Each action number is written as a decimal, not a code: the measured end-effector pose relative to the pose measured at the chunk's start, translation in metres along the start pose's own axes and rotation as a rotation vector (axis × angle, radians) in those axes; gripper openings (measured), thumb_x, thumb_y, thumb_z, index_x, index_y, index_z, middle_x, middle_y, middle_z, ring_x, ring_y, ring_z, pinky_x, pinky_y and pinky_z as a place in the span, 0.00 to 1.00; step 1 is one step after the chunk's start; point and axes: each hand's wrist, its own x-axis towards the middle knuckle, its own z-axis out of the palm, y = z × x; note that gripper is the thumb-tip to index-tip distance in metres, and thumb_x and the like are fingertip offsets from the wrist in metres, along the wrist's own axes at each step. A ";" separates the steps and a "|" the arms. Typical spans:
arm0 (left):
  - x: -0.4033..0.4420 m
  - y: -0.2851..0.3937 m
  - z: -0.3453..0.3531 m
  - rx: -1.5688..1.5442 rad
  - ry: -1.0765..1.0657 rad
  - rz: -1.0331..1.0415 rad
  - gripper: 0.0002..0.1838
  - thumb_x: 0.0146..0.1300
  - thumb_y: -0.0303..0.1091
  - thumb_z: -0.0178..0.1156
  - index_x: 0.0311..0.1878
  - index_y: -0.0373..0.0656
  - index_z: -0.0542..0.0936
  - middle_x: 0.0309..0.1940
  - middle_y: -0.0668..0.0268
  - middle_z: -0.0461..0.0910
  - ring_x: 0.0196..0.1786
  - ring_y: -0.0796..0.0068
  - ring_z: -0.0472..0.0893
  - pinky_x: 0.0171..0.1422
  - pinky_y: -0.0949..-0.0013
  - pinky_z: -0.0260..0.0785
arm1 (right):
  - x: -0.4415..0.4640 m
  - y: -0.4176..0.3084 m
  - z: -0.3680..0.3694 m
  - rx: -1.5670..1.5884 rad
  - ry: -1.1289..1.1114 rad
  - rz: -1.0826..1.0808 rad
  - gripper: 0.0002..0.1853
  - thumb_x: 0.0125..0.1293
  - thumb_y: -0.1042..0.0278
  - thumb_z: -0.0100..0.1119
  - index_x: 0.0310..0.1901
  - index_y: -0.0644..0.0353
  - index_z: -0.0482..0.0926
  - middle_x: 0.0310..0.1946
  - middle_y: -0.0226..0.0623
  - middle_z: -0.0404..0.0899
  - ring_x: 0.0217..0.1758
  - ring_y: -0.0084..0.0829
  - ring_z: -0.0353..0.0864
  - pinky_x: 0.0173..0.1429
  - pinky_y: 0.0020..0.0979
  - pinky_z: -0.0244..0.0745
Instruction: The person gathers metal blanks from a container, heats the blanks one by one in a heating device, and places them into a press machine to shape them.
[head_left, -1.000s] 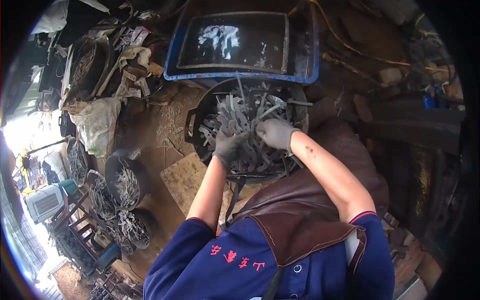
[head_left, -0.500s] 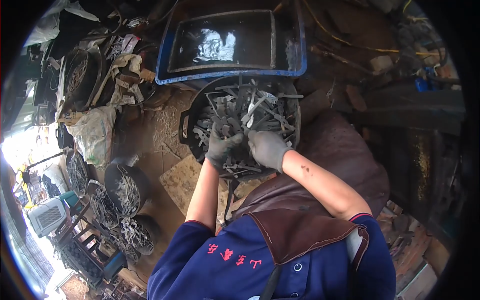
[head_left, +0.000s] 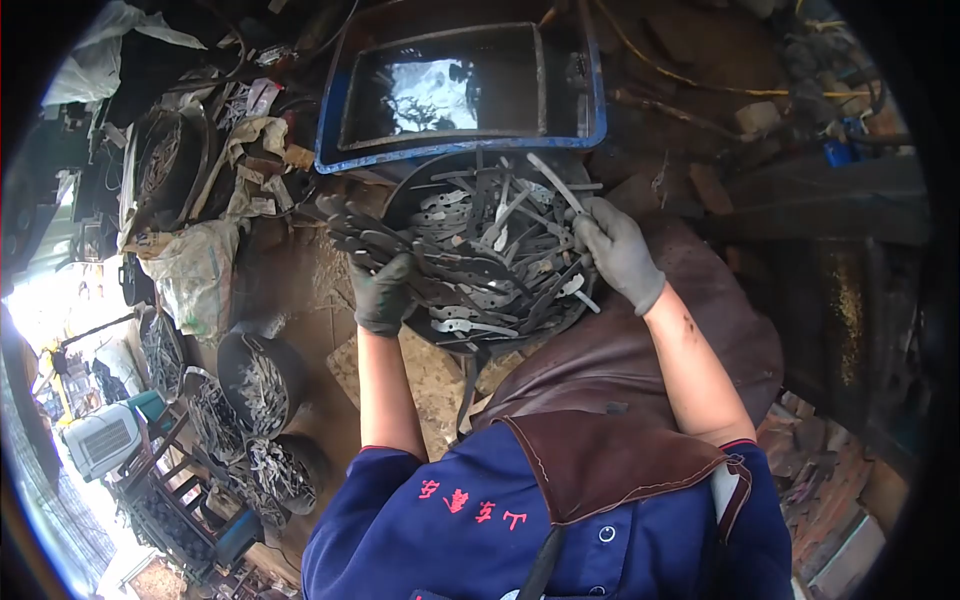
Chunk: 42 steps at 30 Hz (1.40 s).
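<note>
"Since the head view is all we have, where do the hands sit?"

"Around the black bin (head_left: 404, 200), heaped with grey metal strips (head_left: 545, 240). The left hand (head_left: 383, 290) is at its nine o'clock side, the right hand (head_left: 622, 252) at three."

"And the fingers?"

"The left ones are curled round a thick bundle (head_left: 440, 262) of dark strips, fanned out, one end poking past the rim toward ten o'clock, the other over the heap toward four. The right fingers are bent in at the lower end of one pale strip (head_left: 553, 183); how firmly they pinch it, I can't tell."

"Which way does that strip lie?"

"Its long axis runs from about eleven o'clock down to five, free end up and away from the palm. So it slants much like the bundle, only steeper, and the heap lies between the hands. The right hand is the nearer one to it, well apart from the left."

"Anything close by?"

"A blue tub (head_left: 460, 149) at twelve, just beyond the bin."
</note>
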 end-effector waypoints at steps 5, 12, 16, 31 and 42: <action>0.002 0.018 -0.005 -0.053 -0.007 -0.009 0.20 0.57 0.29 0.68 0.52 0.43 0.76 0.44 0.60 0.81 0.45 0.61 0.82 0.52 0.57 0.78 | 0.010 0.003 0.016 -0.086 -0.040 -0.373 0.12 0.74 0.66 0.48 0.47 0.66 0.76 0.31 0.33 0.76 0.35 0.23 0.78 0.41 0.25 0.74; 0.016 -0.009 0.017 -0.422 -0.024 -0.247 0.19 0.63 0.37 0.66 0.54 0.40 0.78 0.49 0.61 0.82 0.50 0.62 0.82 0.59 0.55 0.75 | 0.002 -0.028 0.046 -0.279 -0.337 -0.359 0.29 0.65 0.52 0.63 0.63 0.58 0.70 0.44 0.48 0.83 0.48 0.39 0.82 0.56 0.35 0.75; 0.017 -0.043 0.027 -0.421 -0.020 -0.243 0.20 0.66 0.39 0.63 0.58 0.43 0.77 0.51 0.60 0.82 0.54 0.62 0.81 0.63 0.54 0.72 | 0.007 0.002 0.037 -0.196 -0.567 -0.096 0.31 0.60 0.55 0.69 0.62 0.59 0.71 0.43 0.45 0.84 0.40 0.33 0.84 0.48 0.33 0.78; 0.030 -0.074 0.019 -0.813 -0.198 -0.180 0.24 0.60 0.35 0.66 0.61 0.45 0.76 0.53 0.57 0.82 0.55 0.60 0.82 0.65 0.46 0.73 | -0.049 -0.025 -0.058 -0.218 -0.573 0.376 0.12 0.66 0.60 0.60 0.41 0.61 0.80 0.23 0.26 0.80 0.20 0.15 0.70 0.24 0.21 0.64; -0.003 -0.060 0.054 -0.761 -0.207 -0.405 0.27 0.61 0.31 0.66 0.65 0.49 0.73 0.51 0.63 0.83 0.50 0.62 0.83 0.61 0.52 0.76 | -0.021 -0.056 -0.006 -0.162 -0.204 0.003 0.19 0.68 0.56 0.58 0.51 0.64 0.78 0.28 0.38 0.81 0.31 0.32 0.79 0.39 0.35 0.74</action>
